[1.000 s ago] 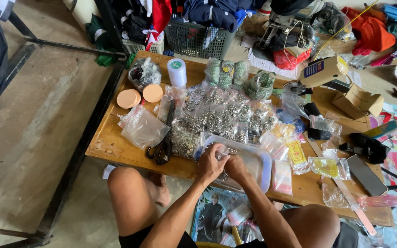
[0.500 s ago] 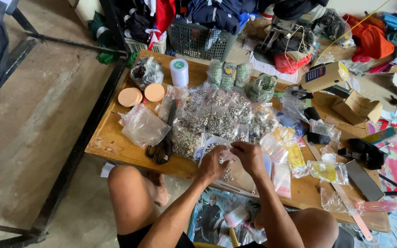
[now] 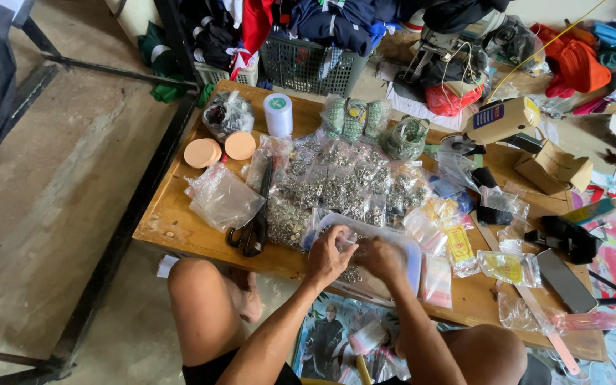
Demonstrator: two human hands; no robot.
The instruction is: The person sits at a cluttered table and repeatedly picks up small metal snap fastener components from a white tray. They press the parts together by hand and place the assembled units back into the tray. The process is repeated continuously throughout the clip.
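My left hand [image 3: 330, 256] and my right hand [image 3: 379, 255] meet over a shallow clear plastic tray [image 3: 412, 254] at the near edge of a low wooden table [image 3: 172, 221]. Between the fingertips of both hands is a small clear plastic bag [image 3: 346, 240]. Small silvery metal pieces [image 3: 353, 274] lie loose in the tray under my hands. Just beyond the tray spreads a heap of small clear bags filled with metal pieces [image 3: 351, 182].
Black scissors [image 3: 257, 221] and empty clear bags [image 3: 222, 199] lie left of the tray. Two round tan discs [image 3: 219, 150] and a white tape roll [image 3: 278, 114] stand farther back. Yellow-labelled packets [image 3: 465, 246], a cardboard box [image 3: 554, 167] and a dark basket [image 3: 308, 64] are around.
My hands have come down from just above the tray onto it and drawn closer together. The view has shifted a little.
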